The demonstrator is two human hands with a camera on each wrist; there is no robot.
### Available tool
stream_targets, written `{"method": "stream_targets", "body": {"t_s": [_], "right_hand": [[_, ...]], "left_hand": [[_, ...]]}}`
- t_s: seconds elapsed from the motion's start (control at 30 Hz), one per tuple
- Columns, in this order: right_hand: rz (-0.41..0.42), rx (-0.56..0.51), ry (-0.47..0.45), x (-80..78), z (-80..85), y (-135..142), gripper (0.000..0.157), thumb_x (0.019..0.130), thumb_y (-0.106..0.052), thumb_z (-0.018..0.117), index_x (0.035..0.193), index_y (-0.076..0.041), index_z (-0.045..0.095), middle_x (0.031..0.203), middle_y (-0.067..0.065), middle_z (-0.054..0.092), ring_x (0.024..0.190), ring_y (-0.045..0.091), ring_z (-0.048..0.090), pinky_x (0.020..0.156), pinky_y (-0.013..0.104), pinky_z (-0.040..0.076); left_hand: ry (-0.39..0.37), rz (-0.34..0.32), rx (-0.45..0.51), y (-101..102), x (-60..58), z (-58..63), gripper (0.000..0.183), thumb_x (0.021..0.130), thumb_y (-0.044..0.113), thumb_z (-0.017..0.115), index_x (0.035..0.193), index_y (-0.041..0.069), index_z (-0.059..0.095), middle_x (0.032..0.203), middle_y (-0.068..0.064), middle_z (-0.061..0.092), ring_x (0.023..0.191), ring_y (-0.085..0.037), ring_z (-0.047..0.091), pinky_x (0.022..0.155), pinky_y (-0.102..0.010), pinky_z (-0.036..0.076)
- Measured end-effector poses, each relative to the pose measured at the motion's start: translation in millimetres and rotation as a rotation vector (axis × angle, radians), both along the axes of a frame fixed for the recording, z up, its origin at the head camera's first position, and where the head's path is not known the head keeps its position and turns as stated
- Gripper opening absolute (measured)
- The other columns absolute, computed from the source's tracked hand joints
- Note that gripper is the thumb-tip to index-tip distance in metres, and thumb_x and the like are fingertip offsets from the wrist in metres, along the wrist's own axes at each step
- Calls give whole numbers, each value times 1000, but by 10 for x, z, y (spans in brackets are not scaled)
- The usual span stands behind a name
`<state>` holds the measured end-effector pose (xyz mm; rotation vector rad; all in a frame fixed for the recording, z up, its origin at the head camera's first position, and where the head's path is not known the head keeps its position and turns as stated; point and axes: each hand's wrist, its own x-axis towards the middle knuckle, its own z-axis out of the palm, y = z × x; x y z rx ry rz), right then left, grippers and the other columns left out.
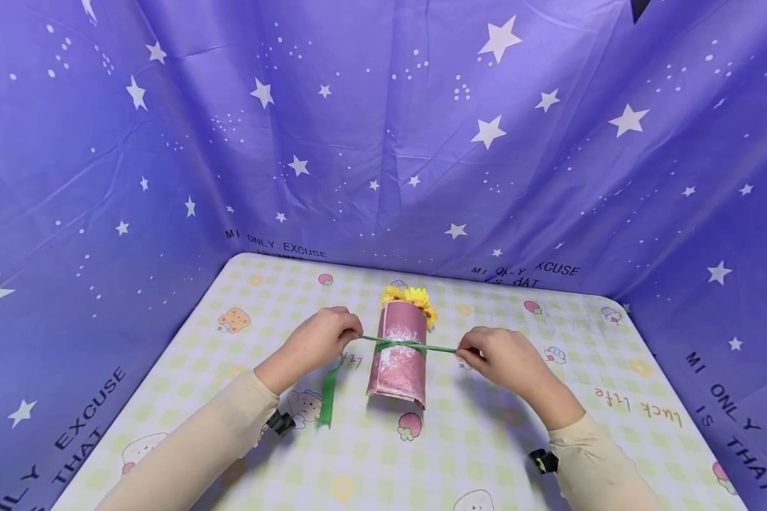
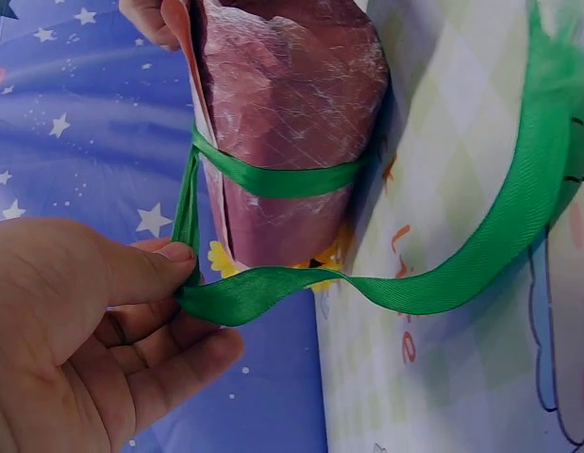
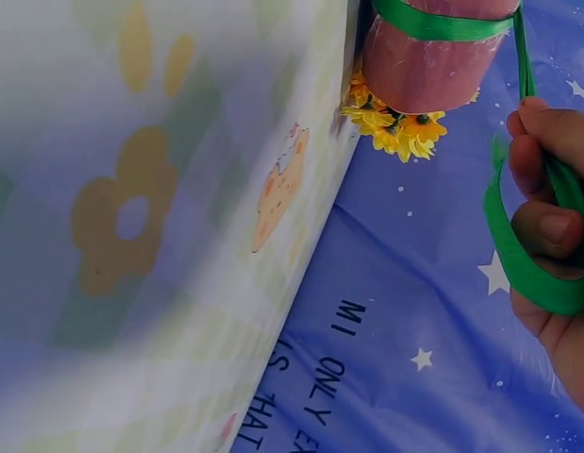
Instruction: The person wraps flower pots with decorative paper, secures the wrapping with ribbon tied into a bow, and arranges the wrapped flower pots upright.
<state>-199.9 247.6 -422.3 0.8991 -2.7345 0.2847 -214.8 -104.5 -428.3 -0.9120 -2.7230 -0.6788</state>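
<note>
A bouquet wrapped in pink paper (image 1: 399,376) lies on the table, its yellow flowers (image 1: 415,297) showing at the far end. Round its middle runs a green ribbon (image 2: 273,179), crossed on top and drawn taut out to both sides. My left hand (image 1: 322,337) pinches one end between thumb and forefinger, and a long tail of ribbon (image 1: 327,397) droops from it to the table. On the other side my right hand (image 1: 508,358) pinches the opposite end; in the right wrist view a short ribbon tail (image 3: 518,250) curls out past its fingers.
The table (image 1: 281,468) wears a checked cloth printed with small cartoon figures. Purple star-printed curtains (image 1: 383,142) hang behind it and along both sides. A black wrist camera (image 1: 281,423) is strapped under the left sleeve, another black device (image 1: 543,461) under the right.
</note>
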Motion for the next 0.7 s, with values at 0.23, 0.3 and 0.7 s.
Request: {"method": "stream_targets", "body": {"t_s": [0.23,0.3,0.7], "right_hand": [[-2,7,-10,5,-89,40,6,91,-27,79,88,-28,73,80,-20,64,63,-5,48,57,23,45],[-3,-1,-15,14,-103,31,7,91,-26,78,88,-28,73,80,-20,64,63,-4,48,57,24,45],[-27,-42,-58,62,-134,41,5,92,-25,78,90,-27,73,83,-19,66,67,-4,51,61,24,49]], "left_hand": [[-21,28,11,-23,-5,-72,9,94,7,74,92,16,76,90,7,70,85,-9,66,78,-28,59],[-21,42,16,-37,0,-78,10,93,7,74,91,16,76,89,8,70,85,-10,66,79,-29,59],[-71,67,43,-24,25,-114,8,93,9,75,91,15,78,89,6,73,84,-10,66,80,-31,59]]}}
